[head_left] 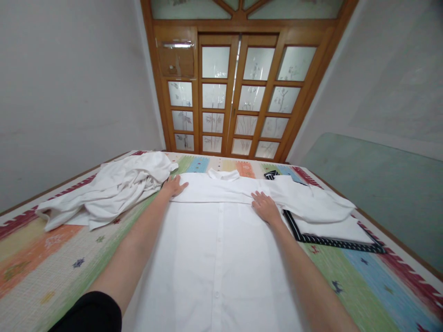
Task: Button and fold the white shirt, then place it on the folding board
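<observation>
A white button-front shirt (221,258) lies flat in front of me, its buttoned placket running down the middle and its collar (223,174) at the far end. A strip of white fabric lies across the chest just below the collar; I cannot tell whether it is a folded sleeve. My left hand (175,186) rests at the shirt's upper left edge, fingers stretched over the cloth. On the upper right of the chest, my right hand (266,207) lies with its fingers spread. A white sleeve (316,203) extends outward to the right.
A crumpled white garment (121,189) lies to the left. Under the right sleeve is folded white cloth with black patterned trim (341,242). Everything rests on a colourful patterned cover (62,263). A pale green panel (384,184) leans at right; wooden glazed doors (238,97) stand beyond.
</observation>
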The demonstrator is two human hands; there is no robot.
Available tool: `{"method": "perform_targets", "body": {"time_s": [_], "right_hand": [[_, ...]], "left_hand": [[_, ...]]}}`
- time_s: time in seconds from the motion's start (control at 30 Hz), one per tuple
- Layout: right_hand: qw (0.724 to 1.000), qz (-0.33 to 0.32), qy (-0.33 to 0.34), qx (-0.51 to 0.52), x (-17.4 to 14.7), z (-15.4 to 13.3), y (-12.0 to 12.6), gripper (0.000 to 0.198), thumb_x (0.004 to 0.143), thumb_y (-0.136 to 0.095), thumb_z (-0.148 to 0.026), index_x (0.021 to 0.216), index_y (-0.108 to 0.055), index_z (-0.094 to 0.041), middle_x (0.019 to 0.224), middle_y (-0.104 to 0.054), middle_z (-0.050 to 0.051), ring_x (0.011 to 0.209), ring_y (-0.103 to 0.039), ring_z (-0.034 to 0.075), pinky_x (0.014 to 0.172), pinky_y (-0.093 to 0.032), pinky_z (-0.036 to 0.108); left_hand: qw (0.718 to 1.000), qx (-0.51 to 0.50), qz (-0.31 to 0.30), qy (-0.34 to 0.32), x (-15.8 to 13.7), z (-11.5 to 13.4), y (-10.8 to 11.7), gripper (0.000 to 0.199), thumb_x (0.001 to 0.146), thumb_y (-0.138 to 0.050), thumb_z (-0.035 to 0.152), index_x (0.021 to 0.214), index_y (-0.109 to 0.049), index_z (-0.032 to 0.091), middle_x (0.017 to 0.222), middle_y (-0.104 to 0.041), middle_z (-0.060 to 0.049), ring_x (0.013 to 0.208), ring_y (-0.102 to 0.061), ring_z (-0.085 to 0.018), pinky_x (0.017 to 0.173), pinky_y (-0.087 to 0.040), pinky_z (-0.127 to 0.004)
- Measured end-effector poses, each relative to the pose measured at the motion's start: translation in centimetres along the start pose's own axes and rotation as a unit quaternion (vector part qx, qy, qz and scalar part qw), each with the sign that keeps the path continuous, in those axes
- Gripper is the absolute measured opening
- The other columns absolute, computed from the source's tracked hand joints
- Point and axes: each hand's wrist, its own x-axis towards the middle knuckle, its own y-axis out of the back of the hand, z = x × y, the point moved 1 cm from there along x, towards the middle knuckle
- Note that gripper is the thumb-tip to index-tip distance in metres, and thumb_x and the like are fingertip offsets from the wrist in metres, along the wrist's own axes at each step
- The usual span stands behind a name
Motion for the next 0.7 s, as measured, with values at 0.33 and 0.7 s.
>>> {"method": "perform_targets", "body": {"time_s": [0.33, 0.7], "right_hand": [[1.000, 0.000, -0.010, 0.012, 0.1, 0.0, -0.1, 0.048, 0.094, -0.038, -0.022, 0.138, -0.056, -0.018, 0.146, -0.050, 0.010, 0.136, -0.045, 0.027, 0.111, -0.036, 0.047], [0.999, -0.019, -0.007, 0.029, 0.2, 0.2, 0.1, 0.049, 0.093, -0.039, -0.021, 0.139, -0.055, -0.015, 0.147, -0.048, 0.011, 0.137, -0.043, 0.028, 0.112, -0.034, 0.048]], "left_hand": [[0.997, 0.016, 0.058, -0.051, 1.0, 2.3, -0.3, 0.054, 0.096, -0.029, 0.029, 0.142, -0.043, 0.004, 0.156, -0.032, -0.020, 0.147, -0.022, -0.032, 0.117, -0.021, -0.048], [0.997, -0.013, 0.065, -0.045, 1.1, 4.3, 0.1, 0.047, 0.099, -0.028, 0.040, 0.129, -0.053, 0.015, 0.142, -0.053, -0.016, 0.135, -0.043, -0.029, 0.113, -0.025, -0.050]]}}
